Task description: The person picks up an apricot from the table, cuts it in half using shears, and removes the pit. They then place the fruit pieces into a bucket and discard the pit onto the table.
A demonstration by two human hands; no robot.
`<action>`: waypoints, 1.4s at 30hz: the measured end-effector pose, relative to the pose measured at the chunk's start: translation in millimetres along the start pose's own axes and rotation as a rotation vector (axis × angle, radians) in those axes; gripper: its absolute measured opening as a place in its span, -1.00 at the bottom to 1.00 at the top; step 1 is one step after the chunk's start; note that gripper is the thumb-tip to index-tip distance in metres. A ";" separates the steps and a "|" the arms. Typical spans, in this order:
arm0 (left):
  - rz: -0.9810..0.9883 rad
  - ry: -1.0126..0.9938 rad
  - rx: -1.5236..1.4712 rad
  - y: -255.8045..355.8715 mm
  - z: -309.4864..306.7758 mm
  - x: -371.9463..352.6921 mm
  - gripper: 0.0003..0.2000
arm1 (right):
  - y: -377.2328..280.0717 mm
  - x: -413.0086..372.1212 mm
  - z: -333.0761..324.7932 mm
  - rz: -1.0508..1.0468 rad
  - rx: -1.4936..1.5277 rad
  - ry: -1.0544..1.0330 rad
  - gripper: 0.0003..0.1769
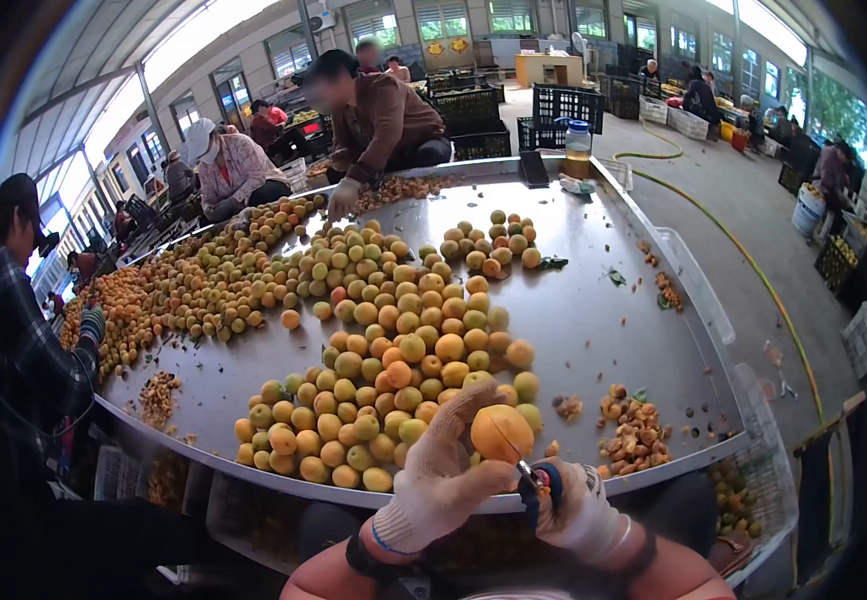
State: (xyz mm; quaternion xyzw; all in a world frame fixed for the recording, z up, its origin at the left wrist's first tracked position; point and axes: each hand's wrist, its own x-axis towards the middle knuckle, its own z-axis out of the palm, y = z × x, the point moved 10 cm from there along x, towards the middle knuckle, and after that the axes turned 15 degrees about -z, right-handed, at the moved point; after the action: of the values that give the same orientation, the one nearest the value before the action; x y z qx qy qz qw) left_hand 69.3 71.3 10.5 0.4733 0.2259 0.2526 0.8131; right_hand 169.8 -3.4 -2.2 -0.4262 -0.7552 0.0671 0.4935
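My left hand [433,482], in a cream knitted glove, grips an orange-yellow apricot [502,433] between thumb and fingers. A dark cut line runs down the apricot's side. In my right hand [585,508], also gloved, is a small knife [528,475] with a metal blade and dark handle; its tip touches the apricot's lower edge, and my fingers partly hide it. Just beyond my left hand lies a large pile of whole apricots [353,400] on the metal table [613,320]. Right of my hands is a heap of apricot pits [635,432].
Co-workers sit around the table; one reaches a gloved hand [343,199] into the fruit. A drink bottle [577,147] and a dark phone-like object [533,169] stand at the far edge. A yellow hose [753,265] crosses the floor. Plastic crates [865,338] stand around.
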 end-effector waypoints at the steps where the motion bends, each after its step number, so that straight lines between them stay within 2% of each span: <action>1: 0.134 0.099 0.219 14.9 4.6 -5.6 -0.21 | -0.9 -0.9 -2.9 -0.022 -0.034 0.025 -0.83; 2: 0.268 0.198 0.439 28.3 8.5 -12.3 -0.34 | -2.4 -0.8 -5.9 -0.044 -0.067 0.050 -0.85; 6: 0.226 0.213 0.468 28.3 1.6 -12.7 -0.35 | -8.5 3.8 -6.5 -0.078 -0.095 0.076 -0.86; 8: 0.044 0.092 0.061 6.7 -16.6 0.7 -0.31 | -12.5 3.9 1.4 -0.139 -0.148 0.031 -0.86; 12: 0.028 -0.001 0.101 2.7 -6.3 0.0 -0.29 | -5.5 -1.5 4.1 -0.083 -0.063 0.052 -0.85; 15: 0.127 -0.061 0.045 21.0 9.7 -7.8 -0.31 | 1.3 -2.6 1.1 -0.019 0.014 0.065 -0.82; 17: 0.167 0.023 0.269 27.5 17.6 -11.0 -0.28 | 2.5 -10.9 0.4 -0.033 -0.039 0.108 -0.80; 18: 0.166 0.021 0.268 25.2 13.9 -9.7 -0.28 | 1.6 -9.5 -0.8 -0.031 -0.041 0.107 -0.80; 20: 0.208 0.041 0.509 19.3 9.6 -8.5 -0.23 | -0.9 -3.9 -0.6 -0.034 0.031 0.092 -0.79; 21: 0.207 0.041 0.508 17.7 11.6 -9.4 -0.23 | -0.2 -2.7 -1.1 -0.033 0.031 0.091 -0.79; 23: 0.003 -0.033 -0.013 -0.1 6.7 -4.1 -0.22 | -3.1 -0.8 -2.6 -0.071 0.015 0.099 -0.79; 27: -0.079 -0.096 -0.152 -6.7 5.3 1.9 -0.24 | 3.5 -5.2 5.7 0.005 0.055 0.022 -0.80; 29: 0.117 -0.020 0.115 11.0 7.0 -3.6 -0.23 | -7.8 -3.5 -3.6 -0.087 -0.112 0.091 -0.81; 30: 0.117 -0.020 0.115 9.0 7.2 -4.4 -0.23 | -8.8 -3.0 -4.9 -0.087 -0.113 0.090 -0.81; 32: 0.249 0.163 0.456 16.9 3.1 -12.2 -0.24 | -8.1 -0.9 -6.0 -0.062 -0.069 0.087 -0.82; 33: 0.251 0.165 0.457 18.8 4.6 -12.6 -0.24 | -7.4 -1.0 -4.3 -0.064 -0.068 0.088 -0.82; 35: 0.101 0.028 0.084 9.8 7.2 -7.7 -0.30 | -5.9 -1.7 -2.3 -0.075 -0.019 0.131 -0.83; 39: 0.131 0.056 -0.002 7.1 -10.8 -1.6 -0.32 | -18.5 10.0 -0.2 -0.132 -0.101 0.080 -0.83; 42: 0.157 0.104 -0.094 8.4 -26.2 -2.4 -0.31 | -11.0 2.4 11.2 -0.062 -0.144 0.006 -0.84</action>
State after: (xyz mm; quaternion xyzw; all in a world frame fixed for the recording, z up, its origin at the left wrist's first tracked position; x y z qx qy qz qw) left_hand 49.9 90.5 6.4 0.4371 0.2176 0.3502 0.7994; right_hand 154.0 -5.1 -0.5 -0.4370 -0.7696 -0.0038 0.4656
